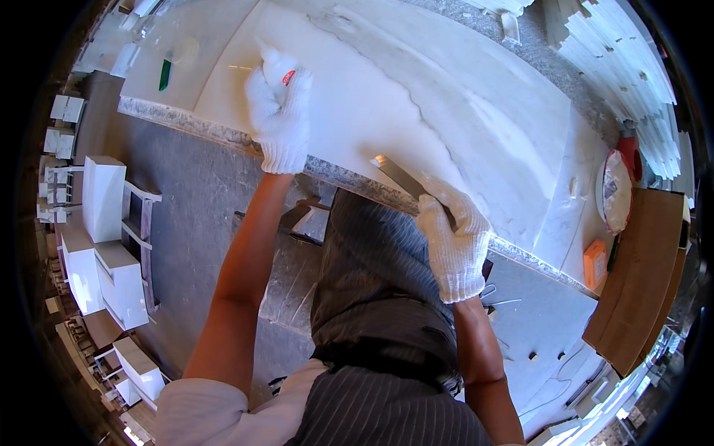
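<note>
A white marble-look slab (491, 141) with grey veins lies across the worktop in front of me. My left hand (279, 126), in a white knitted glove, is closed around a small white squeeze bottle (275, 64) with a narrow tip and a red mark. It is over the slab's near left part, with the tip turned away from me. At the near edge, my gloved right hand (454, 238) grips a flat metal scraper blade (400, 175). The blade's end rests over or just above the slab; I cannot tell if it touches. The glove hides the scraper's other end.
A small green piece (164, 75) lies at the far left of the worktop. To the right are an orange box (594, 264), a red-rimmed bowl (616, 192) of whitish material and a cardboard box (632, 279). White strips (621, 82) are stacked far right; white blocks (104, 199) stand left.
</note>
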`<state>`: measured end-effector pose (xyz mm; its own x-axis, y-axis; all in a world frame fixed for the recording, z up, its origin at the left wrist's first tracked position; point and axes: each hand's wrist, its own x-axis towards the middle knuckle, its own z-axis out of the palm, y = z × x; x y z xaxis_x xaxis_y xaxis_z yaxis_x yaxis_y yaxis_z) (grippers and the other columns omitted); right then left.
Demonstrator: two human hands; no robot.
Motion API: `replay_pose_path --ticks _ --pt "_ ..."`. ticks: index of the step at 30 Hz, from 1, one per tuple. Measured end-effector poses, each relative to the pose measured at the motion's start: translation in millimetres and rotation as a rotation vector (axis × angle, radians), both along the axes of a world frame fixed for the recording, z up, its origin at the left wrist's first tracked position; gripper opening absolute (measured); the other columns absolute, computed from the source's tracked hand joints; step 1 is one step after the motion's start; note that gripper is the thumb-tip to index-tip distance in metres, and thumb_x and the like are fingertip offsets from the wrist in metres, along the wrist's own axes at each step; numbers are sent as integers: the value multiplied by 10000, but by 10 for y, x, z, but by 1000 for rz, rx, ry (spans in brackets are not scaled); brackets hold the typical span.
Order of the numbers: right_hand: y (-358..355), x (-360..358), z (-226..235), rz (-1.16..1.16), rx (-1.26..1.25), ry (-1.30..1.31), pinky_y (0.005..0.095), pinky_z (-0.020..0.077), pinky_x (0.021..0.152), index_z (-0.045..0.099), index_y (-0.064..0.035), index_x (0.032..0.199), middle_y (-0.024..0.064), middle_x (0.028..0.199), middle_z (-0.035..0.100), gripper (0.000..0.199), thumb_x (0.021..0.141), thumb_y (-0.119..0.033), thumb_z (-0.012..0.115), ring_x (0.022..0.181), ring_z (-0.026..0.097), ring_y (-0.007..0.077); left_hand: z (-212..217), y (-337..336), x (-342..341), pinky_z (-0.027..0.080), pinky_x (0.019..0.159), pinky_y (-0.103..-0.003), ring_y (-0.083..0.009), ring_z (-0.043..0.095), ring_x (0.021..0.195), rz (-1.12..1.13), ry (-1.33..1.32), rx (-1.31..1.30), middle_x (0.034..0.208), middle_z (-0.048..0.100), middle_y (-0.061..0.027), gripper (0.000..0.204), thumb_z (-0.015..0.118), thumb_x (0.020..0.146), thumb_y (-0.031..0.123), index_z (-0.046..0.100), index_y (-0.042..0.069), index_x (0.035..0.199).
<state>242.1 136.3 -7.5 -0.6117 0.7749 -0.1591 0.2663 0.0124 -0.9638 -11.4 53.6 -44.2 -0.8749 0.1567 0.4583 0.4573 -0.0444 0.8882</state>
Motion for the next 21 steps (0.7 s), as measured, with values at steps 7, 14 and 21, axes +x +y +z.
replay_pose_path --ticks 7,14,21 --pt "-71 -101 -104 42 411 1 338 558 712 764 -33 1118 154 918 724 230 890 -38 738 764 705 255 -23 -38 -6 497 884 -276 -92 592 957 36 -27 -70 1066 643 -24 296 744 943 106 597 32 1190" --pt "-55 -42 -119 36 691 -15 333 558 667 732 -41 1205 128 920 724 293 912 -30 720 754 701 216 -5 -31 19 500 909 -283 -104 590 973 33 -30 -49 1082 633 -28 382 777 917 122 588 24 1234" --pt "-117 264 87 67 -1042 334 290 605 679 601 -21 1358 60 910 653 330 1035 -75 563 816 673 164 -68 -64 -13 511 913 -284 -102 608 985 15 -6 -54 1108 659 -30 381 768 934 111 576 23 1251"
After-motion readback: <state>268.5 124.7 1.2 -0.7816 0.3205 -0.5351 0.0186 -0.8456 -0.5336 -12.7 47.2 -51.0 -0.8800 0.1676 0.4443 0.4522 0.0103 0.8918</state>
